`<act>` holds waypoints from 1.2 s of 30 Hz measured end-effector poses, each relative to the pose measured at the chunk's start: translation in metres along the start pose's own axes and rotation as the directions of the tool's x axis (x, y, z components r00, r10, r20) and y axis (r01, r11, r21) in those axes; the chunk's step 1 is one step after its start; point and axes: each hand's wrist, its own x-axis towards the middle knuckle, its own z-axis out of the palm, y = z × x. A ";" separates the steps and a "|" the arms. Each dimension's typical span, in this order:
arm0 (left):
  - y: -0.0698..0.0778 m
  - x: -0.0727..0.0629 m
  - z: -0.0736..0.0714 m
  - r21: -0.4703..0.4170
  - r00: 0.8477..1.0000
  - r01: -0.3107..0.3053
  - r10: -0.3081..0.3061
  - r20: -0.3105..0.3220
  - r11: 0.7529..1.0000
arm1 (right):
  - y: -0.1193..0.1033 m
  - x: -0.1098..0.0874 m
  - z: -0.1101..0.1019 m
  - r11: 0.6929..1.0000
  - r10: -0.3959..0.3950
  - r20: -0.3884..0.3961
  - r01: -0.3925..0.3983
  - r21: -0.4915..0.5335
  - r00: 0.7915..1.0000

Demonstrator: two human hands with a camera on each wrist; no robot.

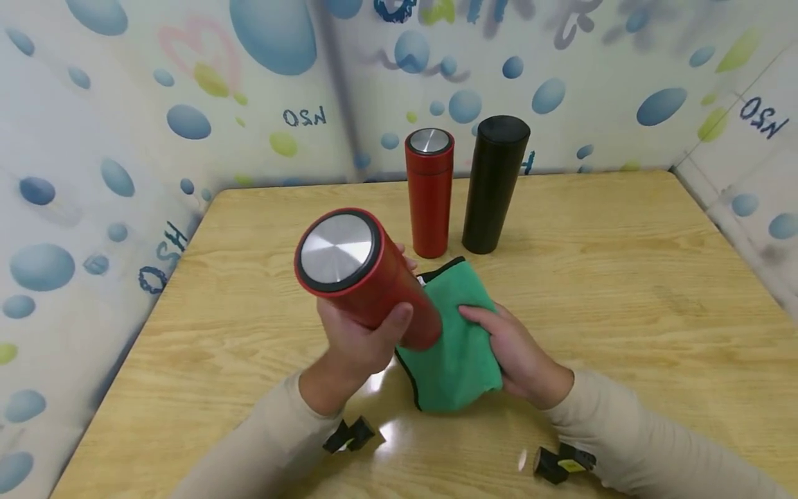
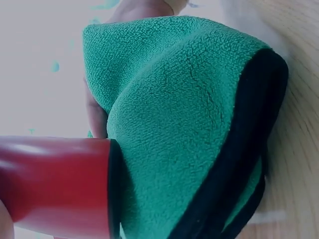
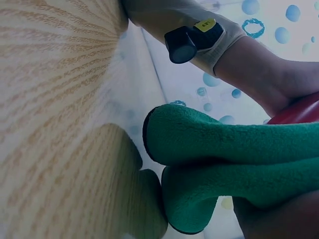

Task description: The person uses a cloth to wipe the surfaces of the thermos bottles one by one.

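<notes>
My left hand (image 1: 358, 339) grips a red thermos bottle (image 1: 386, 291) around its body, tilted with its silver-topped lid towards the head camera. The bottle's dark-rimmed base end (image 2: 113, 189) lies against a green cloth (image 1: 458, 339) with black edging. That folded, fluffy cloth is held by my right hand (image 1: 520, 353), thumb on the upper side and the other fingers mostly hidden beneath. In the right wrist view the cloth (image 3: 214, 144) hangs in two thick folds above the tabletop, with a bit of the red bottle (image 3: 299, 110) showing behind it.
A second red thermos (image 1: 430, 201) with a silver lid top stands upright at the back of the wooden table (image 1: 249, 277). Beside it on the right stands a black bottle (image 1: 495, 187). A wall patterned with blue drops (image 1: 274, 34) rises behind the table.
</notes>
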 end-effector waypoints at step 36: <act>-0.001 -0.014 -0.010 0.228 0.992 -0.012 -0.017 0.122 0.974 | 0.003 0.002 0.000 0.991 -0.037 -0.062 0.029 -0.129 0.997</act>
